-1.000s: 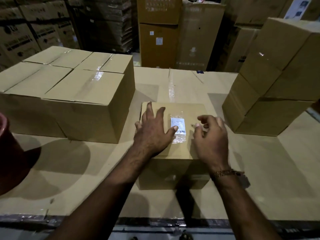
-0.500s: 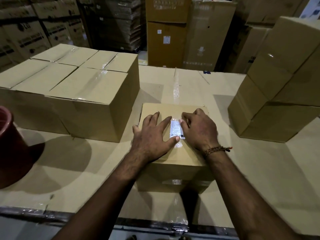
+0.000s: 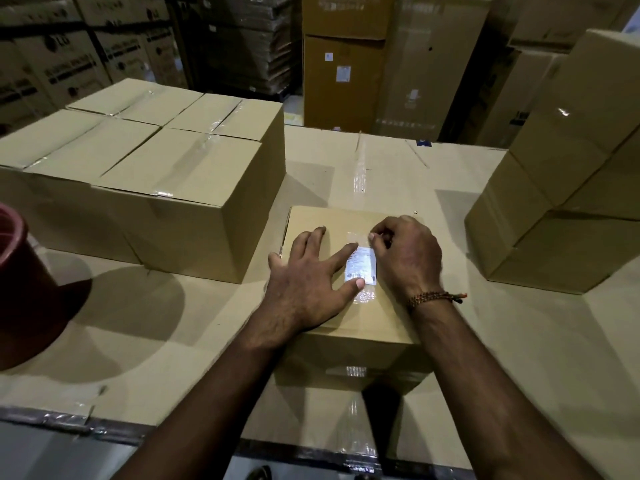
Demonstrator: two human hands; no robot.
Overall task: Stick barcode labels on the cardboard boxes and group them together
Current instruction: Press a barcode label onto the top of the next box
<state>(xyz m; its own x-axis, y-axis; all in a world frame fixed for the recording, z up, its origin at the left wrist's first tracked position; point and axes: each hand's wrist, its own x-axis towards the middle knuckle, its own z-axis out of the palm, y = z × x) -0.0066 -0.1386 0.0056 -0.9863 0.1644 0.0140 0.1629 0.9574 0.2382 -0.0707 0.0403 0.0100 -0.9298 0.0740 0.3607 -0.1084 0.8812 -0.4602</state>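
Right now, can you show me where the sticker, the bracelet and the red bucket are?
barcode label (image 3: 361, 268), head view, on its white printed middle.
beaded bracelet (image 3: 429, 298), head view, on the beads across the right wrist.
red bucket (image 3: 24, 268), head view, on its side wall at the left edge.

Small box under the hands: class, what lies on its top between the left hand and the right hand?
In the head view, the white barcode label under clear tape lies on the small box between the left hand and right hand, both touching it.
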